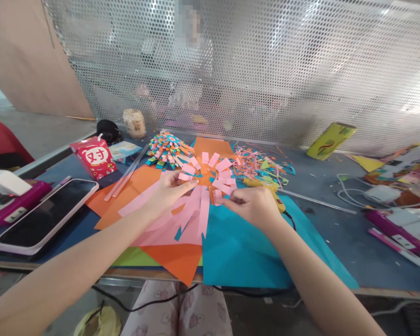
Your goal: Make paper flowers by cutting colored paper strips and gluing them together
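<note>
Left hand (171, 189) and right hand (257, 205) pinch a fringed paper rosette (207, 175) by pink tips — over coloured sheets (245, 247) | my right hand partly hides yellow glue gun (261, 183) | paper shreds (254, 163), multicoloured pom-pom (168, 148) beyond

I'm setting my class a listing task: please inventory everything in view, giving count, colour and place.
paper flower: one, pink and orange, centre
pompom: one, multicoloured, back left
paper shreds: many, mixed colours, back right
paper sheets: several, orange, pink, teal, green, front
glue gun: one, yellow, right of flower
sticks: several, clear, both sides
packet: one, red, left
phone: one, black screen, left
jar: one, beige, back left
tube: one, yellow, back right
power strips: two, purple, far sides
screen: one, silver, behind
table: one, blue, beneath
left hand, right hand: two, bare, at flower
legs: two, pale trousers, below
</note>
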Available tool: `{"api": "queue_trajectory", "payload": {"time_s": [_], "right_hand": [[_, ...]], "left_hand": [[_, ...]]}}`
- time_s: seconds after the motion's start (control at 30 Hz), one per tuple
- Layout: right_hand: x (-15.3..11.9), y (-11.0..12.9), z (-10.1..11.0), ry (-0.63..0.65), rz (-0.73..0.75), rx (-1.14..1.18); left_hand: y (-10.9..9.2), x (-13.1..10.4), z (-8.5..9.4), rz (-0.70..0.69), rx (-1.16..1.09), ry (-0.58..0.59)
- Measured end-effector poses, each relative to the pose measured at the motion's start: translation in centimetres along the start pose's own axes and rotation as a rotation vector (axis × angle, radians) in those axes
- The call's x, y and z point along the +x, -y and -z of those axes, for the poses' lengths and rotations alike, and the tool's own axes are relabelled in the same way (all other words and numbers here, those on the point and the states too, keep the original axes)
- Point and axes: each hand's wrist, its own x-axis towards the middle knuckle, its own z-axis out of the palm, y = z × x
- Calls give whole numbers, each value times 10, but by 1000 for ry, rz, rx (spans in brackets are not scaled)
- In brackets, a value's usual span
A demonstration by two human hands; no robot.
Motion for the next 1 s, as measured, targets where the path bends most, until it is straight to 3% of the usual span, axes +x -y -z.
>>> {"api": "queue_trajectory", "payload": {"time_s": [0.6,0.67,0.83,0.9,1.0], "right_hand": [[0,2,1,14,-96,-44],[-2,3,5,-52,-42,-13],[-6,2,16,-426,258,4],[-6,3,17,-439,391,-55],[-6,5,13,-310,452,-124]], "left_hand": [[-2,-3,-2,23,-11,6],[-2,-2,-1,31,-57,-19],[-3,-2,0,72,-193,2],[-3,-3,0,87,-214,5],[-3,-2,-1,114,-254,-4]]}}
